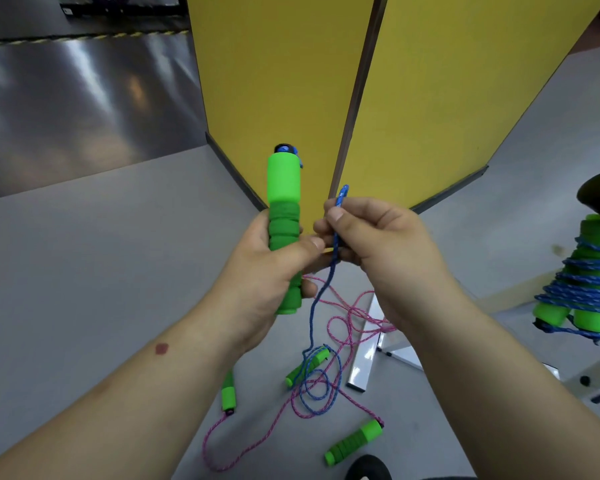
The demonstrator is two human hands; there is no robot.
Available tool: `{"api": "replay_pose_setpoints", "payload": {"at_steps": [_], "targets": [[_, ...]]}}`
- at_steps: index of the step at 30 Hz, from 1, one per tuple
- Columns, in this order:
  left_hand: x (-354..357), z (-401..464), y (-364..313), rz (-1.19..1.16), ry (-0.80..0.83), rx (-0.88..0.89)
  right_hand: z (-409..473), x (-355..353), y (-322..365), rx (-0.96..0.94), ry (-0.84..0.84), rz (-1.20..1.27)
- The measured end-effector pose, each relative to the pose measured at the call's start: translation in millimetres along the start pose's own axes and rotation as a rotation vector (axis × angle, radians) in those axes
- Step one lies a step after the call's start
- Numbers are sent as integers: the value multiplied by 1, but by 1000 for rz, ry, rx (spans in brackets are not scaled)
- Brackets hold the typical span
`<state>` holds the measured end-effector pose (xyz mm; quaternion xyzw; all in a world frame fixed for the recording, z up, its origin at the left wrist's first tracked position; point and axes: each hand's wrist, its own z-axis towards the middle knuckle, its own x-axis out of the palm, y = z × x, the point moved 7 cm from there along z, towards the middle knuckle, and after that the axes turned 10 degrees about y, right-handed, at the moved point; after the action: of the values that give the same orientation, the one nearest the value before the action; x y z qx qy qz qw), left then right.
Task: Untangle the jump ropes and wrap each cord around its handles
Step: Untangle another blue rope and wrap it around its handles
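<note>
Blue cord (330,271) is pinched by the right hand (378,244); the left hand (267,271) grips a green handle (284,209). Pulling up could drag the pink cord (340,327), tangled with it on the near floor.

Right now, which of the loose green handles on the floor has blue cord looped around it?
The middle handle, lying just below the hands. Blue cord loops over it, while the left handle and the near-right handle join only pink cord.
</note>
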<state>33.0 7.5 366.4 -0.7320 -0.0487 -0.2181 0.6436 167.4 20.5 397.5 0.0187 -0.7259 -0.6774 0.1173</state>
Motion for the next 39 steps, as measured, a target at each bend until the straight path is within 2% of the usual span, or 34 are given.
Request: {"api": "replay_pose_setpoints", "payload": {"at_steps": [5, 7, 9, 11, 13, 14, 17, 19, 22, 25, 27, 28, 30, 32, 34, 37, 39], "targets": [[14, -3, -1, 54, 40, -1, -1, -3, -10, 49, -34, 5], [5, 0, -7, -12, -38, 39, -2, 6, -24, 205, 93, 30], [-12, 3, -15, -37, -124, 87, -12, 19, -35, 402, 289, -57], [-27, 4, -20, 48, -210, 110, -16, 23, -35, 378, 375, -239], [-33, 2, -17, 118, -264, 75, -10, 19, -25, 228, 261, -266], [-29, 1, -13, 115, -237, 46, -7, 14, -18, 155, 176, -217], [1, -1, 1, 73, -7, -23, -1, 0, 2, 10, -1, 15], [14, -5, 5, 116, 70, -28, -1, -7, 4, -9, -52, 8], [16, -4, -1, 69, 49, 1, -2, -2, -11, 89, 21, -40], [-5, -1, -12, -13, -97, 39, -11, 15, -28, 355, 252, -1], [-19, 1, -18, 10, -171, 74, -17, 19, -30, 408, 376, -159], [-22, 1, -19, 41, -188, 79, -16, 19, -27, 366, 379, -211], [-21, 0, -16, 90, -185, 54, -10, 17, -16, 211, 273, -144], [-9, -2, -7, 59, -93, 7, -5, 12, -3, 62, 139, 33], [9, -5, 0, 59, 37, -26, -3, 2, 4, -20, 29, 83], [21, -8, 0, 95, 89, -22, -4, -2, -1, 15, -4, 26], [13, -5, -9, 86, 9, 30, -5, 6, -14, 147, 105, 64]]}}
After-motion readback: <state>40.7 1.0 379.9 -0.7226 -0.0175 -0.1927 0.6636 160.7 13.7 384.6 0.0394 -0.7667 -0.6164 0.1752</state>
